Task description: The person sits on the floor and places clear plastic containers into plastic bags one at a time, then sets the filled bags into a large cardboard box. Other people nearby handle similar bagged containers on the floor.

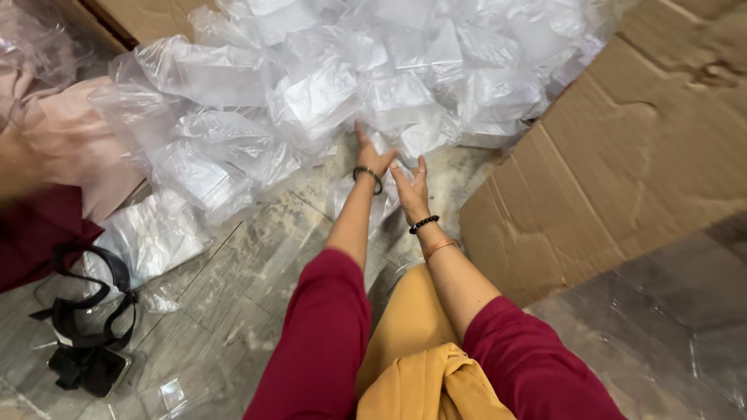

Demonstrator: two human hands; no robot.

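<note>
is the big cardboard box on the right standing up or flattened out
Flattened. The cardboard lies as a wide creased sheet on the floor beside the heap of clear plastic bags; no upright walls show.

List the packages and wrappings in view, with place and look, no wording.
Clear plastic bags: big crumpled heap, top centre; both hands, left hand and right hand, reach its near edge.
Cardboard box flap: brown, flat, right.
Loose clear bag: left, on the floor.
</note>
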